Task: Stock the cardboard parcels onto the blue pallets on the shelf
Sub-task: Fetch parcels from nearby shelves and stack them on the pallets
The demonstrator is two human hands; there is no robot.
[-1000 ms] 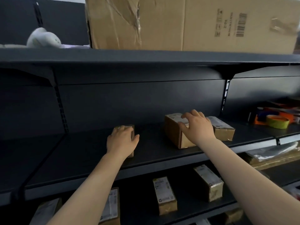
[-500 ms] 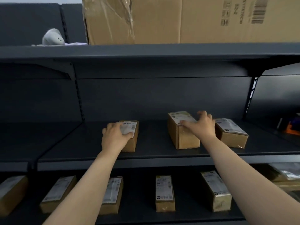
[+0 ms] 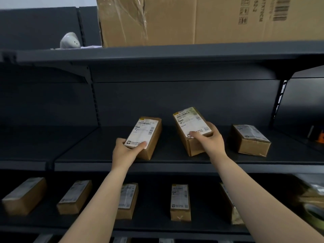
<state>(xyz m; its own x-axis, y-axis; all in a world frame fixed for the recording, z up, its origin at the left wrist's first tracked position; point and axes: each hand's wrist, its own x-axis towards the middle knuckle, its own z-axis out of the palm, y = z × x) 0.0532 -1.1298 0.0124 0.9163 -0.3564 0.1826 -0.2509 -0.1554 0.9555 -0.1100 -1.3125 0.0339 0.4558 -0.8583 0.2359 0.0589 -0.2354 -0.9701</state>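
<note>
Two small cardboard parcels with white labels are on the dark middle shelf (image 3: 98, 153). My left hand (image 3: 123, 152) grips the near end of the left parcel (image 3: 145, 135), thumb on its label. My right hand (image 3: 209, 141) grips the near end of the middle parcel (image 3: 191, 127), which is tilted up at its near end. A third parcel (image 3: 250, 140) lies flat to the right, untouched. No blue pallet is visible in the head view.
A large cardboard box (image 3: 201, 20) fills the top shelf, with a white object (image 3: 70, 40) beside it. Several labelled parcels, such as one at the centre (image 3: 180, 201), lie in a row on the lower shelf. An orange item (image 3: 320, 135) sits at the far right.
Both hands slid from the parcels' tops to their near ends and now grip them. The middle parcel has tipped up. The view shifted right-to-left along the shelf.
</note>
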